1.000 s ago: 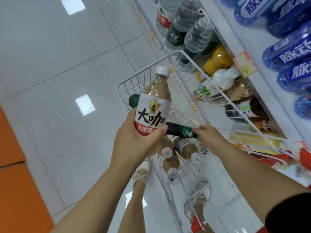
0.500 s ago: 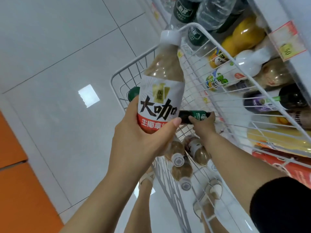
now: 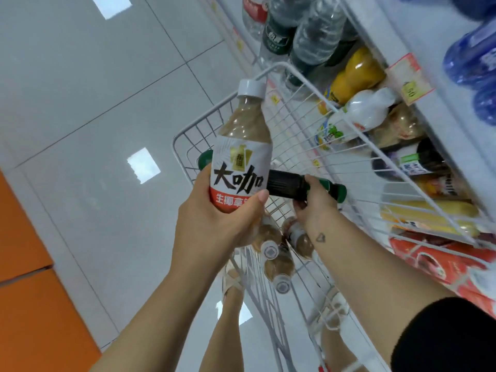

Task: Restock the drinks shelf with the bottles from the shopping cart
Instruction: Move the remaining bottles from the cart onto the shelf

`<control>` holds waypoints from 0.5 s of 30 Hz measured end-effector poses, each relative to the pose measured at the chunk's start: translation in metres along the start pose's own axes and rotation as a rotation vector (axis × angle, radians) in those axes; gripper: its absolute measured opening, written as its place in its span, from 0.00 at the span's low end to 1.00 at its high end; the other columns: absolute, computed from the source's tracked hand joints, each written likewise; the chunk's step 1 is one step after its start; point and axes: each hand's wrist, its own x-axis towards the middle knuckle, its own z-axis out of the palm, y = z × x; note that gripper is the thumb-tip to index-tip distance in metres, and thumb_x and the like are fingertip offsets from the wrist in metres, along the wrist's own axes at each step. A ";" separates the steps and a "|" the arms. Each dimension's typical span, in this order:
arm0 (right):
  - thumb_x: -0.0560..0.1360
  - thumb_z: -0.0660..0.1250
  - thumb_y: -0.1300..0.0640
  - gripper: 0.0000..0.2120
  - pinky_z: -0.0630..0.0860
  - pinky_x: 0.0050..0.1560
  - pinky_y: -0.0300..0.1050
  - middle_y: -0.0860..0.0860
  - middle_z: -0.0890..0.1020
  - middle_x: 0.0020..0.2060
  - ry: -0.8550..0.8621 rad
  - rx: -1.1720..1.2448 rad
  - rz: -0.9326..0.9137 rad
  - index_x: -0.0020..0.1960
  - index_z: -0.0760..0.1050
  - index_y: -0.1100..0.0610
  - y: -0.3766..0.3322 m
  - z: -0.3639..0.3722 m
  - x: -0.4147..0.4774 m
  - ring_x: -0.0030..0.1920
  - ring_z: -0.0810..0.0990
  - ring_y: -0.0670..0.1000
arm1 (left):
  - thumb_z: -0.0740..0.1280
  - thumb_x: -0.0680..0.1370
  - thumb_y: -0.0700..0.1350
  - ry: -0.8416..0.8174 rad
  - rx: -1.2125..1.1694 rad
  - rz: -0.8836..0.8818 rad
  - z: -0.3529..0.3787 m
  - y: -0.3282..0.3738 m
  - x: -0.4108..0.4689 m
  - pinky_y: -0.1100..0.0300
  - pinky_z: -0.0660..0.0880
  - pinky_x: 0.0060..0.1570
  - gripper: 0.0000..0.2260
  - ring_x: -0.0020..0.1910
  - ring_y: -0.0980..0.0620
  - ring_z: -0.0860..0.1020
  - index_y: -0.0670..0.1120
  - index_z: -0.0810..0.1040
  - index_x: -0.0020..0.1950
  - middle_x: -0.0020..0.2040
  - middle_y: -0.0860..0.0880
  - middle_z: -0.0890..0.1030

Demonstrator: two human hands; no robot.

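Left grip clasps coffee bottle; right grip clasps dark bottle above cart rim.

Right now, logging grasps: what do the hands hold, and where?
Left hand grips the coffee bottle by its lower body; right hand holds the dark green-capped bottle mid-body.

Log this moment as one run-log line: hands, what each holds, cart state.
left hand: holds coffee bottle upright | right hand: grips dark green-capped bottle sideways | cart: brown bottles remain
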 end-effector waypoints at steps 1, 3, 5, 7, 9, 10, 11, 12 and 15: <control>0.69 0.73 0.59 0.19 0.78 0.41 0.44 0.58 0.78 0.48 -0.006 0.019 -0.005 0.56 0.70 0.62 -0.007 -0.005 -0.022 0.46 0.79 0.54 | 0.73 0.64 0.60 -0.007 -0.009 0.007 -0.002 0.008 -0.007 0.71 0.77 0.35 0.24 0.43 0.70 0.77 0.60 0.71 0.58 0.44 0.62 0.79; 0.68 0.74 0.60 0.21 0.78 0.38 0.44 0.58 0.80 0.48 -0.026 0.057 -0.036 0.56 0.71 0.63 -0.021 -0.019 -0.070 0.43 0.80 0.54 | 0.74 0.65 0.58 -0.027 -0.042 0.038 -0.008 0.030 -0.025 0.71 0.76 0.34 0.21 0.42 0.69 0.78 0.61 0.71 0.55 0.43 0.62 0.80; 0.66 0.75 0.60 0.23 0.80 0.45 0.47 0.57 0.80 0.46 -0.030 0.087 -0.103 0.58 0.71 0.62 -0.036 -0.035 -0.120 0.41 0.80 0.52 | 0.75 0.66 0.55 -0.051 -0.065 0.086 -0.017 0.058 -0.046 0.66 0.78 0.39 0.20 0.42 0.66 0.79 0.61 0.73 0.54 0.43 0.62 0.81; 0.66 0.76 0.59 0.26 0.78 0.55 0.50 0.54 0.80 0.48 -0.043 0.097 -0.233 0.60 0.69 0.59 -0.052 -0.052 -0.173 0.45 0.80 0.51 | 0.76 0.65 0.56 -0.088 -0.072 0.156 -0.027 0.089 -0.066 0.59 0.79 0.44 0.21 0.43 0.64 0.80 0.61 0.73 0.55 0.45 0.60 0.81; 0.65 0.76 0.59 0.27 0.77 0.58 0.51 0.52 0.80 0.51 -0.065 0.111 -0.420 0.60 0.69 0.53 -0.069 -0.069 -0.222 0.48 0.80 0.50 | 0.75 0.62 0.60 -0.127 -0.072 0.244 -0.036 0.125 -0.086 0.56 0.79 0.47 0.26 0.44 0.63 0.80 0.61 0.73 0.57 0.47 0.60 0.81; 0.64 0.77 0.59 0.28 0.78 0.57 0.48 0.51 0.80 0.51 -0.083 0.113 -0.524 0.60 0.69 0.52 -0.079 -0.079 -0.246 0.48 0.81 0.48 | 0.74 0.61 0.61 -0.144 -0.072 0.295 -0.040 0.144 -0.096 0.55 0.79 0.48 0.27 0.45 0.63 0.80 0.61 0.72 0.58 0.47 0.61 0.81; 0.64 0.77 0.60 0.29 0.78 0.54 0.40 0.49 0.80 0.49 -0.099 0.109 -0.628 0.61 0.69 0.52 -0.090 -0.088 -0.271 0.47 0.81 0.45 | 0.74 0.60 0.61 -0.163 -0.070 0.348 -0.044 0.163 -0.106 0.55 0.79 0.49 0.27 0.45 0.64 0.80 0.62 0.72 0.57 0.47 0.62 0.81; 0.65 0.77 0.61 0.29 0.77 0.48 0.31 0.45 0.80 0.47 -0.110 0.095 -0.731 0.61 0.68 0.51 -0.100 -0.097 -0.292 0.44 0.80 0.40 | 0.75 0.61 0.60 -0.179 -0.071 0.399 -0.046 0.180 -0.114 0.56 0.79 0.48 0.25 0.45 0.65 0.79 0.64 0.72 0.55 0.46 0.64 0.81; 0.66 0.76 0.63 0.29 0.72 0.38 0.23 0.39 0.77 0.46 -0.122 0.120 -1.027 0.61 0.67 0.50 -0.129 -0.132 -0.358 0.39 0.78 0.30 | 0.76 0.61 0.59 -0.253 -0.087 0.550 -0.051 0.234 -0.146 0.59 0.78 0.45 0.22 0.43 0.67 0.78 0.69 0.71 0.51 0.46 0.66 0.80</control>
